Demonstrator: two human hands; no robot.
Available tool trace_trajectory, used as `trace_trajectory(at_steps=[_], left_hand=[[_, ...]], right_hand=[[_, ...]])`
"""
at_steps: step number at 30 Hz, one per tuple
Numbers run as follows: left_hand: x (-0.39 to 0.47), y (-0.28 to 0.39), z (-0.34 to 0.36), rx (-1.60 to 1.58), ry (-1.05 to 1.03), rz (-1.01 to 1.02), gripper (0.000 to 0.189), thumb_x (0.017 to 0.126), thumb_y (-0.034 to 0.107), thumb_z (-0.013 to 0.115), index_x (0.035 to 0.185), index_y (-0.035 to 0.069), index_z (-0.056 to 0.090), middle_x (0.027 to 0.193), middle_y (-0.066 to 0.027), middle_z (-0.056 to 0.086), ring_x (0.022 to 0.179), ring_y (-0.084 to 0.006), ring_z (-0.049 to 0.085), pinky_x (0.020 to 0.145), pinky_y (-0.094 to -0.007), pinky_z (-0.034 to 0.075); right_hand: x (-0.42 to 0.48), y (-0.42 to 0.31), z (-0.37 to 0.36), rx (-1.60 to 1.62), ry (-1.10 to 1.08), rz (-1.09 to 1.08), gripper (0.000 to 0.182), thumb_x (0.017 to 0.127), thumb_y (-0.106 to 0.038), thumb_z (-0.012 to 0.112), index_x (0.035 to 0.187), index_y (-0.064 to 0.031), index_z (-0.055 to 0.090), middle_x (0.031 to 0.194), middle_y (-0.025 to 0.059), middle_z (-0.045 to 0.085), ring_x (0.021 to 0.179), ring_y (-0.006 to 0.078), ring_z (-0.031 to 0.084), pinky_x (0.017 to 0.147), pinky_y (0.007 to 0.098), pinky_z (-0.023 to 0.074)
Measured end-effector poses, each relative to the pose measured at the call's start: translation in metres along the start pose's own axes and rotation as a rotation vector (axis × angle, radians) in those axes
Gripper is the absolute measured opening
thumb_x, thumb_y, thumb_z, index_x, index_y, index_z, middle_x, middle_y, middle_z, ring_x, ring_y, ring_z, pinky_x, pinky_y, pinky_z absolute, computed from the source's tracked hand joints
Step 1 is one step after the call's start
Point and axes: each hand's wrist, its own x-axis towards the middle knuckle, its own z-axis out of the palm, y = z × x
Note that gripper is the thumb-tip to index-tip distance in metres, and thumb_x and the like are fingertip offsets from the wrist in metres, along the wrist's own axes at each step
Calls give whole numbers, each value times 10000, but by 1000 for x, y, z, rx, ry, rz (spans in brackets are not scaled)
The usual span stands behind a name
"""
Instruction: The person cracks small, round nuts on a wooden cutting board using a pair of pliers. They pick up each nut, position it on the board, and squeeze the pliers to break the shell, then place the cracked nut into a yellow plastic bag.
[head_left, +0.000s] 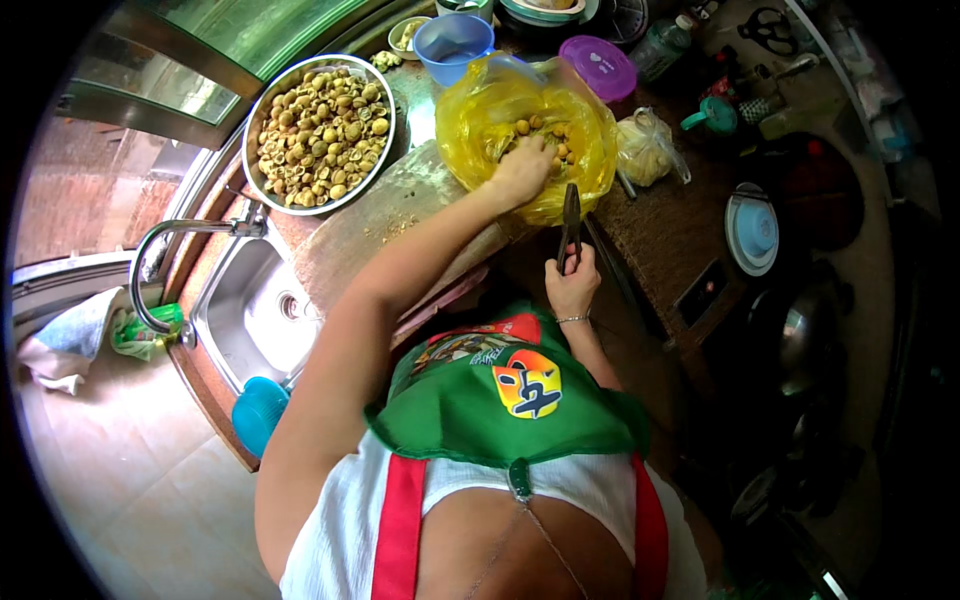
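Note:
My left hand reaches into a yellow plastic bag that lies spread over the far end of a wooden board. Its fingertips are among round brown nuts, probably walnuts, and partly hidden, so whether they hold one cannot be told. In my right hand, near the bag's lower edge, is a pair of dark metal pliers, jaws pointing away from me. A large round metal basin full of nut shells stands left of the bag. Small crumbs lie on the board.
A steel sink with a curved faucet is at the left. Beyond the bag are a blue plastic container and a purple lid. A tied clear bag lies at its right, and a bowl with a light-blue centre farther right.

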Motion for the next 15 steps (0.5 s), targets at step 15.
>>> trace_trajectory(at_steps=[15], left_hand=[[11, 8, 51, 127, -168, 9, 474, 869, 414, 591, 1109, 8, 640, 1107, -223, 598, 997, -386, 593, 783, -460, 537]], right_hand=[[-10, 19, -20, 40, -113, 229, 360, 727, -72, 699, 1043, 23, 555, 789, 61, 613, 621, 125, 529, 606, 285, 475]])
